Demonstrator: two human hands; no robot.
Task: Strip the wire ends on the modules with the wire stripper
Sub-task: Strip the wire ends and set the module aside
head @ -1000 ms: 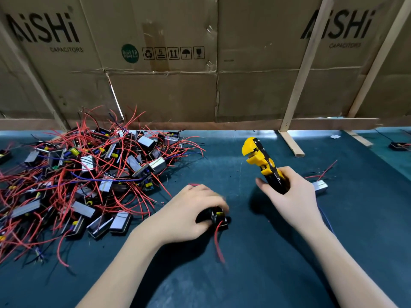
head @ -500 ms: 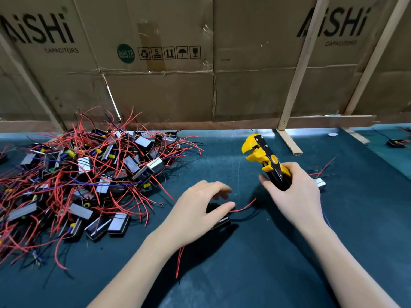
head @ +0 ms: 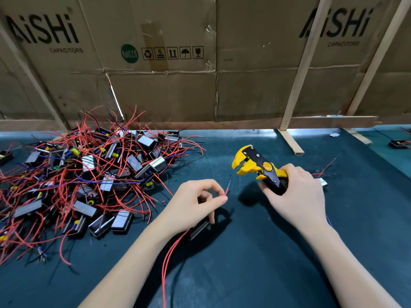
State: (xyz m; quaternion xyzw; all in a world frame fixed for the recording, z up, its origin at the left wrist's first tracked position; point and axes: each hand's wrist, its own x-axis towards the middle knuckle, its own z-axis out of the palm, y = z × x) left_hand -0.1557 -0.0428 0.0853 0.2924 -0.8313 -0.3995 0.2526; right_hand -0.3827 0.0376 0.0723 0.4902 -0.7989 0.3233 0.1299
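Note:
My left hand [head: 195, 203] pinches a thin red wire [head: 227, 189] between thumb and forefinger, with the wire end sticking up to the right. A dark module [head: 199, 228] hangs under that hand, and two long red wires [head: 169, 261] trail from it toward me. My right hand [head: 295, 194] grips the handles of the yellow and black wire stripper [head: 255, 166]. Its jaws point left, slightly apart, a short way above and right of the wire end. A big pile of modules [head: 89, 181] with tangled red wires lies at the left on the dark green table [head: 266, 252].
A single module [head: 322, 182] with red wires lies just behind my right hand. Another module [head: 399, 144] sits at the far right edge. A cardboard wall [head: 200, 74] with wooden battens [head: 298, 85] closes off the back of the table.
My left hand has lifted the module off the table and pinched one wire end upward. The stripper has tilted so its jaws point left toward that wire.

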